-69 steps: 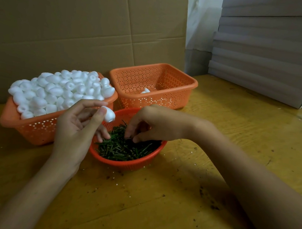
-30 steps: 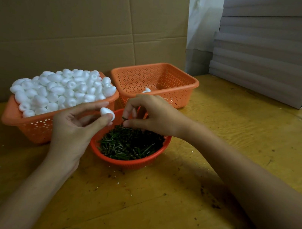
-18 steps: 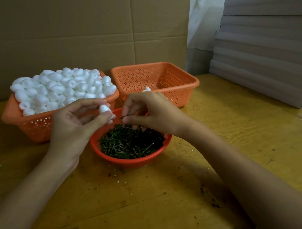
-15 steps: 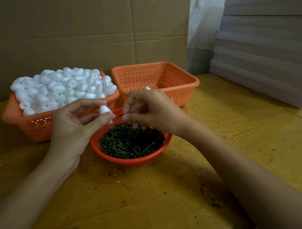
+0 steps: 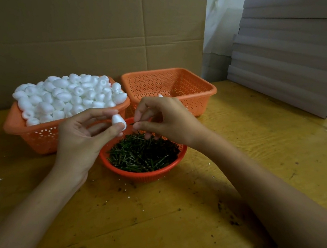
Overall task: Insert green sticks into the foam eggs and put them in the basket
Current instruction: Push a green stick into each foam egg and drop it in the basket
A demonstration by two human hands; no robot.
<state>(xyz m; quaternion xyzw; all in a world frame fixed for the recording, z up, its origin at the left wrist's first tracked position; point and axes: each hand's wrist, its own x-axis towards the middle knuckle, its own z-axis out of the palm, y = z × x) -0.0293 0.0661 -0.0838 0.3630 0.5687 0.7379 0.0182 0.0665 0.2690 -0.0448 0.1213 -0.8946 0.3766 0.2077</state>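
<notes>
My left hand pinches a white foam egg between thumb and fingertips, above the round orange bowl's left rim. My right hand hovers just right of the egg, thumb and forefinger pinched together; the green stick between them is mostly hidden. The round orange bowl below holds a heap of green sticks. An orange basket heaped with several foam eggs stands at the left. Behind my right hand, a second orange basket shows one white egg tip.
A large cardboard sheet stands upright behind the baskets. Stacked flat grey boxes occupy the table's back right. The yellow wooden table has its front edge at the lower right, with small foam crumbs at the far left.
My right hand lifted out of the green sticks and moved up and left, close to the egg. My left hand stayed about where it was, holding the egg.
</notes>
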